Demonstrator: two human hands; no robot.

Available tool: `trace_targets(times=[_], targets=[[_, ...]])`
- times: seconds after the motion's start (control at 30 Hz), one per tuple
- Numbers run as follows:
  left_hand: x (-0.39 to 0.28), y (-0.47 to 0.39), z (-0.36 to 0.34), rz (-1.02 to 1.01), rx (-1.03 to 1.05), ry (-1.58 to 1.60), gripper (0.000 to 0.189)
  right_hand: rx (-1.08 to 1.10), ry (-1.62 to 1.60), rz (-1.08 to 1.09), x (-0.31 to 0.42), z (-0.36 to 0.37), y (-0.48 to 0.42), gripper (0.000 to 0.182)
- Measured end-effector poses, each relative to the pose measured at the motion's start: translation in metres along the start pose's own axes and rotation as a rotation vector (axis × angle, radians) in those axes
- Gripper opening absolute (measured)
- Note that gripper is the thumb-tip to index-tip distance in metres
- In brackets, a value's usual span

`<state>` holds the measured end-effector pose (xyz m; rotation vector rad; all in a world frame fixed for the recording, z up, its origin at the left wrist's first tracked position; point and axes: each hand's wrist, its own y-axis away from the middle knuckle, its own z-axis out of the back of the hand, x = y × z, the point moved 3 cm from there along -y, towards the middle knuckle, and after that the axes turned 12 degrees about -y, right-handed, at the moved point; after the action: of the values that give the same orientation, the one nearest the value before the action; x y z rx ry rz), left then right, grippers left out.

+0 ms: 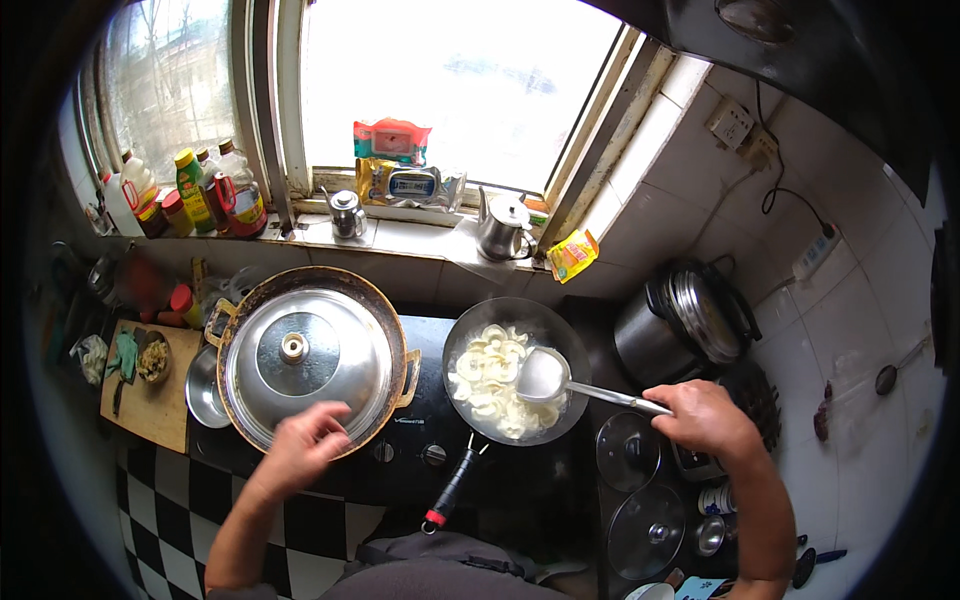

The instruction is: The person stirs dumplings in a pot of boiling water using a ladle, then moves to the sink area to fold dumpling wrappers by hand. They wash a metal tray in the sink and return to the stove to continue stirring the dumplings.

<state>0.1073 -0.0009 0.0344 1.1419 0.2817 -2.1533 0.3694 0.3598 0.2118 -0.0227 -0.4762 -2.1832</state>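
My right hand (701, 416) is closed around the handle of a metal wok spatula (544, 375). The blade of the spatula rests among pale sliced pieces of food (487, 360) in a dark wok (559, 322) on the stove. The wok's black handle (450, 484) with a red end points towards me. My left hand (311, 435) holds nothing, its fingers apart and partly bent, over the near edge of a large pan (259, 285). A domed metal lid (247, 356) with a glass centre covers that pan.
On the left, a wooden board (161, 427) bears a bowl (154, 360), a green cloth and a knife; a metal bowl (206, 386) is beside it. Bottles (240, 195) and metal pots (502, 229) line the windowsill. An electric cooker (675, 322) and glass lids (628, 451) are on the right.
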Motion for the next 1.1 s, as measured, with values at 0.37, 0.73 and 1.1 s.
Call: trace_targets(times=[0.37, 0.73, 1.1], targets=[[0.054, -0.079, 0.066, -0.008, -0.49, -0.999, 0.038, -0.503, 0.057, -0.015, 0.004, -0.02, 0.108, 0.042], [0.063, -0.097, 0.058, -0.032, -0.413, -0.944, 0.034, -0.551, -0.15, -0.173, -0.058, -0.169, 0.12, 0.055], [0.074, -0.114, 0.056, -0.038, -0.373, -1.013, 0.026, -0.471, -0.288, -0.314, -0.05, -0.2, 0.12, 0.045]])
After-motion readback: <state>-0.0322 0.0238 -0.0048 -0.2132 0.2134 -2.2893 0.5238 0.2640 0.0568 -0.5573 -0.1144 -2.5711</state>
